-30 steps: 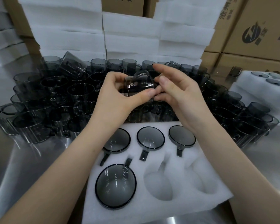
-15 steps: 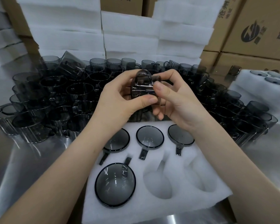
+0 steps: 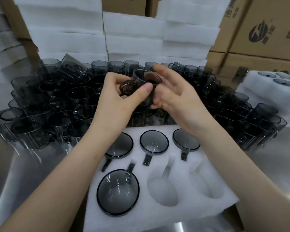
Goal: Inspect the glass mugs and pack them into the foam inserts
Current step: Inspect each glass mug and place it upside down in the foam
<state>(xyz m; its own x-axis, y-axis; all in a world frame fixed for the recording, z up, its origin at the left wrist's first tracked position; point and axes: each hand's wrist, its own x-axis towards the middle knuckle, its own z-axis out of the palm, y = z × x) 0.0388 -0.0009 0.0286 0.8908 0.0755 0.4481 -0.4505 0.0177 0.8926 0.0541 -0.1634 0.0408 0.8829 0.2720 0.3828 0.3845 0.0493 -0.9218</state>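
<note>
1. The left hand (image 3: 117, 97) grips a smoky glass mug (image 3: 141, 77) in the upper middle of the frame, with its thumb laid across the glass and its fingers curled round the far side.
2. The right hand (image 3: 172, 96) is blurred. Its fingers are mostly straight and spread, lying against the right side of the mug rather than closing round it.
3. The mug is tilted and held up in front of a crowd of loose mugs (image 3: 57, 106) standing on the steel counter (image 3: 23, 173).
4. A white foam insert (image 3: 149, 221) lies at the bottom centre, just below the hands.
5. Four packed mugs sit in it: three along the upper row (image 3: 154, 143) and one at the lower left (image 3: 118, 192).
6. Two empty pockets (image 3: 162, 190) lie to the right of that lower mug.
7. Stacks of foam sheets (image 3: 65, 30) stand behind the loose mugs, with cardboard boxes (image 3: 266, 30) at the upper right.
8. A second insert (image 3: 251, 91) holding mugs lies at the right edge.
</note>
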